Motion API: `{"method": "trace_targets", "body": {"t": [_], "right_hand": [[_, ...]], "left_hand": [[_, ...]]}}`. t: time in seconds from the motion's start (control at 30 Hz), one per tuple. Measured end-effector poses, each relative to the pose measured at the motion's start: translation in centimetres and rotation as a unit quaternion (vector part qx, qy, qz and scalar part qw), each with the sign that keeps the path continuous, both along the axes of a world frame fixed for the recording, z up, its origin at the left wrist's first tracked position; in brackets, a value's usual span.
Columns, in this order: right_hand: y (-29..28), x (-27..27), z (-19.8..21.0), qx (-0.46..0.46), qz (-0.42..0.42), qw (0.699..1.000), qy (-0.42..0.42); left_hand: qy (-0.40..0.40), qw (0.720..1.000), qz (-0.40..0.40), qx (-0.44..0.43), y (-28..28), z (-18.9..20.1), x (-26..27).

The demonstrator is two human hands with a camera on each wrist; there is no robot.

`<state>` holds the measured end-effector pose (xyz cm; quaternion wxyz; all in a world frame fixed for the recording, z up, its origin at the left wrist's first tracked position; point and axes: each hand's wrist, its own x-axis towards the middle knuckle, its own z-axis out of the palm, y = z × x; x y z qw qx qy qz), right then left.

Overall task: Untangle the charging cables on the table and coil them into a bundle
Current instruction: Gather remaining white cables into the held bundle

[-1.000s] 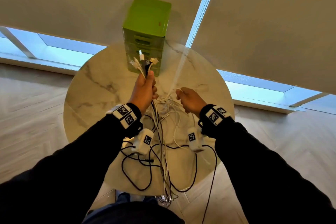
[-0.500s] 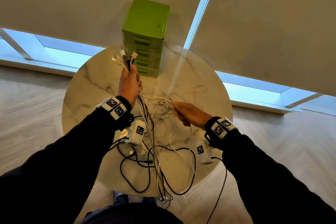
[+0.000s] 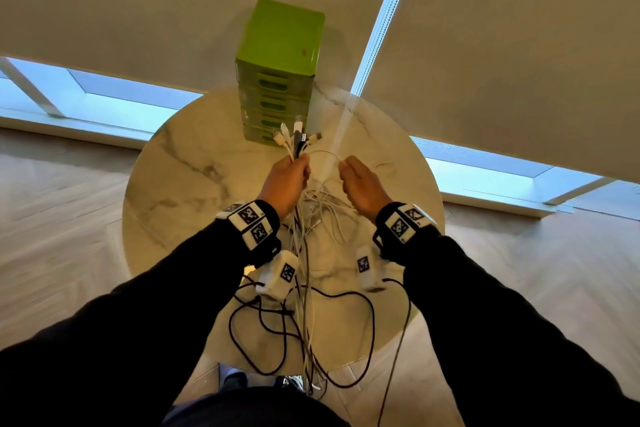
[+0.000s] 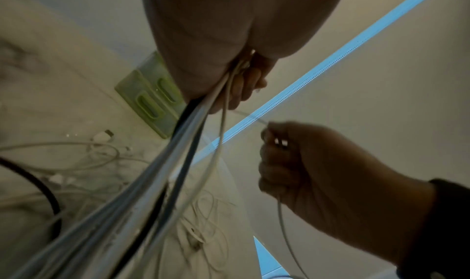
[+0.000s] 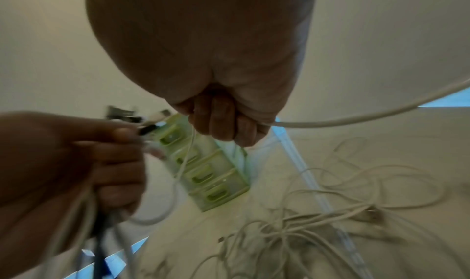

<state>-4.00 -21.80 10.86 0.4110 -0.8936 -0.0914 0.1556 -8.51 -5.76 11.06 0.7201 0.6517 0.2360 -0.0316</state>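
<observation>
Cables (image 3: 304,288) are in part sorted now. Half a second ago the left hand (image 3: 286,180) was toward 10 o'clock of the table (image 3: 180,184) and the right hand (image 3: 362,185) was low near the centre, pulling a white strand sideways. Now both hands have come together at about 12 o'clock, just before the green drawer box (image 3: 280,80). I judge that one more cable end is being brought to the gathered ones, so the untangling goes on and no coiling has begun.

The left hand is closed in a fist around a bunch of cables; the plug ends (image 3: 296,137) fan out above its knuckles and the long parts hang down toward 6 o'clock, over the table edge. A white cable (image 3: 323,153) arcs from this fist to the right hand, which has its fingers curled around it. How tightly it grips I cannot say, the wrist view is blurred. Below the hands, near the table centre, a loose white tangle (image 5: 318,213) lies on the marble.
</observation>
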Motion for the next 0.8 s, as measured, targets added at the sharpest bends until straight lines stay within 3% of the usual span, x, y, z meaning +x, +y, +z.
{"method": "trace_targets", "body": {"t": [0.13, 0.3, 0.5, 0.67, 0.8], "right_hand": [[3.5, -2.6, 2.2, 0.015, 0.104, 0.994, -0.014], [3.7, -4.1, 1.9, -0.004, 0.195, 0.981, 0.002], [-0.9, -4.8, -1.1, -0.034, 0.226, 0.971, 0.075], [-6.8, -3.5, -4.1, -0.171, 0.2, 0.96, 0.094], [-8.6, -1.1, -4.9, -0.206, 0.117, 0.969, 0.074]], "left_hand": [[0.022, 0.999, 0.033, -0.018, 0.0, -0.5, 0.3], [0.002, 0.994, 0.085, -0.071, 0.3, 0.0, 0.7], [-0.031, 0.952, 0.183, -0.243, 2.8, 1.6, 1.3], [-0.093, 0.963, 0.175, -0.184, 5.4, 2.9, 1.9], [-0.122, 0.98, 0.123, -0.096, 5.2, 3.3, 1.7]]}}
